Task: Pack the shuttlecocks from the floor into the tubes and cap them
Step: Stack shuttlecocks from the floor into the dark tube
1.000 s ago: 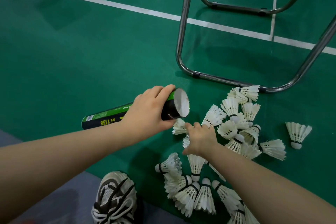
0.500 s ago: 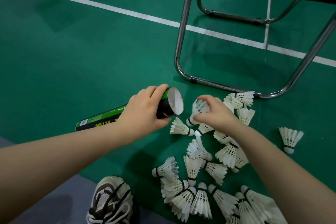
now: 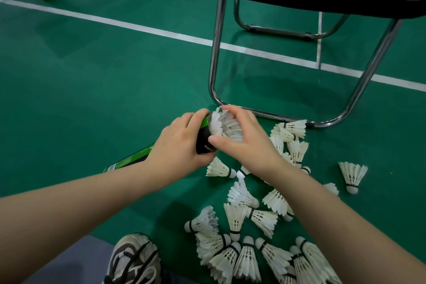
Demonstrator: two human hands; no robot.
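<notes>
Green court floor (image 3: 115,80), mid-frame: feeding one shuttlecock (image 3: 227,125) into the tube (image 3: 204,145) mouth, curled fingers of the right hand (image 3: 249,145) cupping its feathers, left hand (image 3: 177,145) wrapping the tube. Next, probably pushing it fully home, then reaching lower right for loose shuttlecocks (image 3: 237,219).

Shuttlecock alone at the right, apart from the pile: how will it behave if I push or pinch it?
Probably very light: the lone shuttlecock is mostly thin white feathers, so a push should skid it. Those feathers likely crush easily; pinch the rounded cork end instead. Its cone shape would probably roll in an arc, not straight.
</notes>
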